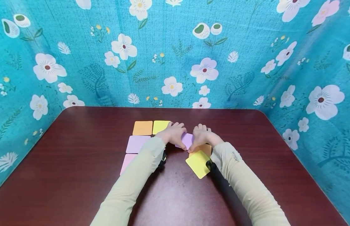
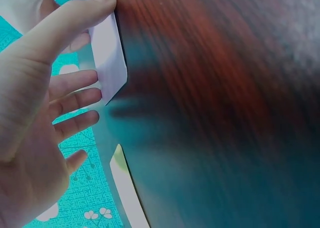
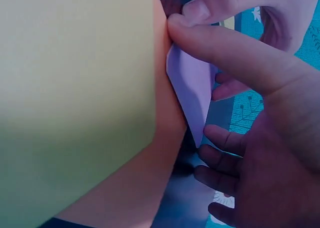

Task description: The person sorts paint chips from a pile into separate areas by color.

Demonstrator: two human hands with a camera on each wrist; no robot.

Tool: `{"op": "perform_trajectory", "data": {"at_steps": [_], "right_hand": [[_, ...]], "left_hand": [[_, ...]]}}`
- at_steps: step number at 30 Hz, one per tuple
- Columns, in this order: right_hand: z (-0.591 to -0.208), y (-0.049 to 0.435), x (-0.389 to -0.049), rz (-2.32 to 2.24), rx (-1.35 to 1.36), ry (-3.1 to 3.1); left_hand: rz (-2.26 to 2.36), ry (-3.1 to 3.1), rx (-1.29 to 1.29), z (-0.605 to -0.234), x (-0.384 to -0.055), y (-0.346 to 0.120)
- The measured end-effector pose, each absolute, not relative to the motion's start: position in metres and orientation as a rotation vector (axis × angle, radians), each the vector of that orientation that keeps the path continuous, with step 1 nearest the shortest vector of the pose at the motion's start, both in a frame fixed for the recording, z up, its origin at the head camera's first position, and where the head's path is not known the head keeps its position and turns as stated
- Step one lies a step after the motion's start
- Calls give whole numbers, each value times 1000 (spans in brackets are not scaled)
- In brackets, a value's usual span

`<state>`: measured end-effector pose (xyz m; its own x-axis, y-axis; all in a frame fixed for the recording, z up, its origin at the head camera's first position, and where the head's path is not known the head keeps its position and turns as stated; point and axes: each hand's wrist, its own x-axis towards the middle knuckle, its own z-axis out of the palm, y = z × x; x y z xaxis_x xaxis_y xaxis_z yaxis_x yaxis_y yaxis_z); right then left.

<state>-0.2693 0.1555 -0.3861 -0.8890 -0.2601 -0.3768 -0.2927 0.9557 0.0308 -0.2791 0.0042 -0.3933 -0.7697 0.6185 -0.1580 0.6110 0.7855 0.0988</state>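
Note:
Both hands are on one purple square card [image 1: 188, 140] near the table's middle. My left hand [image 1: 175, 133] holds its left side, the thumb on the near part and fingers at the far edge; the left wrist view shows that thumb on the purple card [image 2: 110, 57]. From the right, my right hand [image 1: 201, 135] holds the same card between thumb and fingers. The two thumbs meet at its near corner in the right wrist view. Under the right hand and wrist lie an orange card [image 1: 205, 148] and, overlapping it, a tilted yellow card [image 1: 198, 164].
Left of the hands, an orange card [image 1: 142, 128] and a yellow card [image 1: 160, 126] form a back row. Nearer lie another purple card [image 1: 137, 143] and a pink card [image 1: 126, 162], partly covered by the left sleeve. A blue flowered cloth [image 1: 172, 62] hangs behind the dark table [image 1: 64, 163].

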Motion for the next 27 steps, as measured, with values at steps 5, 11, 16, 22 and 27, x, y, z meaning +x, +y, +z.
{"op": "perform_trajectory", "data": {"at_steps": [5,11,16,22,27], "right_hand": [[-383,154,-272,140,-404,2726],[-380,151,-272,138,-420,2741],[-378,148,-273,126,-463,2779],[-372,145,-275,96,-479,2813],[-369,141,-274,74,-516,2819]], "left_hand": [[100,2799,971,-395,-279,3],[128,2803,946,-396,-279,0],[168,2796,920,-394,-280,-5],[208,2778,936,-392,-282,-17],[267,2769,949,-389,-279,-28]]}}
